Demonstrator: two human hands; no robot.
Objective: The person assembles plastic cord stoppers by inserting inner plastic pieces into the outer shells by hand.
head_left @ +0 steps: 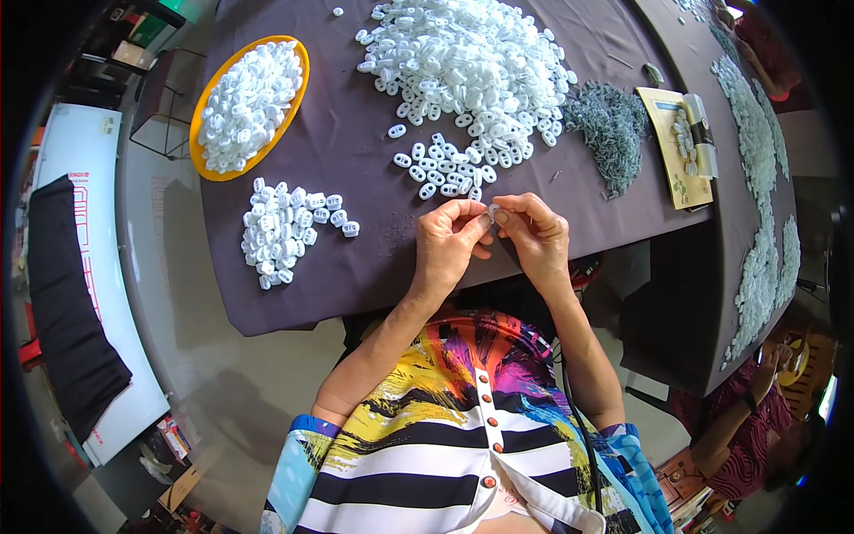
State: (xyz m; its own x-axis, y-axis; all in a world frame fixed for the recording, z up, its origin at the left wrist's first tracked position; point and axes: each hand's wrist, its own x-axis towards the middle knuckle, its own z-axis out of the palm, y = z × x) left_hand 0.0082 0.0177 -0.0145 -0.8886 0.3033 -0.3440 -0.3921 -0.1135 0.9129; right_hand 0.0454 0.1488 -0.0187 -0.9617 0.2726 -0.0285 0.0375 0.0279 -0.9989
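Observation:
Near the table's front edge, my left hand (447,247) and my right hand (538,240) meet, thumbs and fingertips pinched around one small white plastic piece (493,211). The fingers cover most of it. Just beyond them lies a loose group of oval white plastic pieces with two holes each (445,167). Behind that is a large heap of the same pieces (471,67). Right of the heap sits a pile of small grey bits (609,133), too fine to name. To my left is a cluster of thicker white pieces with dark marks (280,233).
A yellow oval tray (304,76) full of white pieces stands at the far left. A yellow booklet (667,147) with a clear holder (700,133) lies near the right edge. More pale pieces cover another table (694,294). Another person (756,427) sits at lower right.

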